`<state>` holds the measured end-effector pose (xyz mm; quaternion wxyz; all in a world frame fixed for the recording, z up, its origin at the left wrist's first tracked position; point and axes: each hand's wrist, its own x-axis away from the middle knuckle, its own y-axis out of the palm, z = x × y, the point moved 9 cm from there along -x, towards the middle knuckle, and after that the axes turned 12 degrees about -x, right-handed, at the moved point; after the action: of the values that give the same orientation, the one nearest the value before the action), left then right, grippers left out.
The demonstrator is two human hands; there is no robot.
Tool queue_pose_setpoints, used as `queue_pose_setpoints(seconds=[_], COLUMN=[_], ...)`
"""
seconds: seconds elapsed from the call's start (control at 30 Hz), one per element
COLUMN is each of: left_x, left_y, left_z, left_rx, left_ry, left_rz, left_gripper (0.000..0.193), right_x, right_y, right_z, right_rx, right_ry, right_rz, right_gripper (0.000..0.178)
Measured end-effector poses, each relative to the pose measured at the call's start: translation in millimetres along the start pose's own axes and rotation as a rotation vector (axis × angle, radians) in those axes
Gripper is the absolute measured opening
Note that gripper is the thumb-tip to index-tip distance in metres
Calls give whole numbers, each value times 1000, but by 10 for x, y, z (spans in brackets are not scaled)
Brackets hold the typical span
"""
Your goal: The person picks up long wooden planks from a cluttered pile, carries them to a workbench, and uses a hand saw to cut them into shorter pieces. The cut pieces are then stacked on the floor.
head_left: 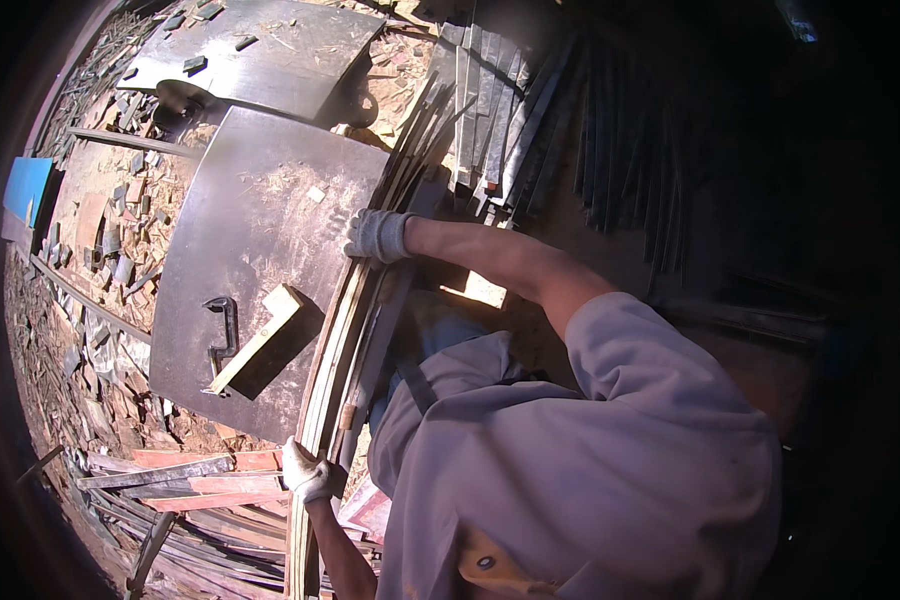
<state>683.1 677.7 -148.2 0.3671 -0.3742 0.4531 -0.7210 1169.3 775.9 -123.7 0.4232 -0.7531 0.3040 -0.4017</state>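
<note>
A long bundle of thin wooden strips runs along the near edge of a dark metal-topped table. My right hand, in a pale knit glove, is closed over the strips toward their far end. Lower down, my gloved left hand grips the same bundle, its thumb side against the strips. On the tabletop lie a black C-clamp and, beside it, a light wooden block casting a dark shadow. A small wood chip rests farther up the table. My fingers' undersides are hidden.
Another metal-topped surface stands beyond, with small dark offcuts on it. Scrap wood and chips litter the ground at left, near a blue panel. Loose boards are piled at lower left. More long strips lie at upper right, partly in shadow.
</note>
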Motion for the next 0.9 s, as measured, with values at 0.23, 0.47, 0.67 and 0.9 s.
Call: queue_pose_setpoints(seconds=[0.23,0.47,0.67,0.9], left_x=[-183,-230,-429,-810], left_y=[52,-25,143,-119], left_z=[99,287,456,1003], left_rx=[9,62,46,-143], left_ry=[-199,-301,-284,-210], left_rz=[-197,-243,-205,-226], left_gripper=[58,49,49,46], right_x=[100,91,284,402], right_y=[6,-43,-182,-263], right_z=[167,330,661,892], right_rx=[-113,-106,-77,-93], right_ry=[-51,-62,-43,-5], right_rz=[68,75,71,3], right_gripper=[60,60,60,58])
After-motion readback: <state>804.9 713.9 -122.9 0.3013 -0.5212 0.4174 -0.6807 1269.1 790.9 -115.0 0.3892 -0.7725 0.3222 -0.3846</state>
